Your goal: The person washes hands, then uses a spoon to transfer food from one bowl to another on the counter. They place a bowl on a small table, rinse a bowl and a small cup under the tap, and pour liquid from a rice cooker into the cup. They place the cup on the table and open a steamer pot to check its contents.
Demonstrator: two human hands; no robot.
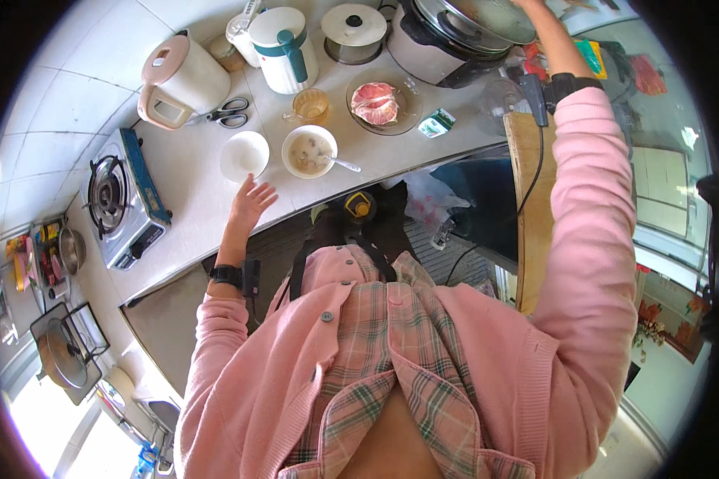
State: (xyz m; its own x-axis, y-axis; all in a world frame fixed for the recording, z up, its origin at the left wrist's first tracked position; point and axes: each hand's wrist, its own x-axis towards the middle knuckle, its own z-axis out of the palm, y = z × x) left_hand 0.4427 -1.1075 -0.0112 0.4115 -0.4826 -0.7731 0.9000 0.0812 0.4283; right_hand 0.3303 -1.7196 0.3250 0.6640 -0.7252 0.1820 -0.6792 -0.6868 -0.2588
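Note:
My left hand point(253, 203) is at the counter's front edge, fingers spread, its fingertips just below an empty white bowl point(244, 157). Beside that bowl, a second white bowl point(309, 152) holds a milky soup with pieces in it and a metal spoon point(344, 163). My right arm reaches to the top edge; only a bit of my right hand point(522, 3) shows, near a metal lid or pan point(491, 21) over the electric pressure cooker point(425, 51). Its fingers are cut off by the picture's rim. A peeled grapefruit point(374, 103) lies on a glass plate point(408, 117), next to a small green-and-white packet point(437, 123).
Along the back stand a cream kettle point(198, 75), a white jug with green handle point(287, 54) and a lidded pot point(353, 36). Black scissors point(230, 112) and a glass cup point(310, 106) lie before them. A gas stove point(126, 200) is at left, a wooden board point(527, 209) at right.

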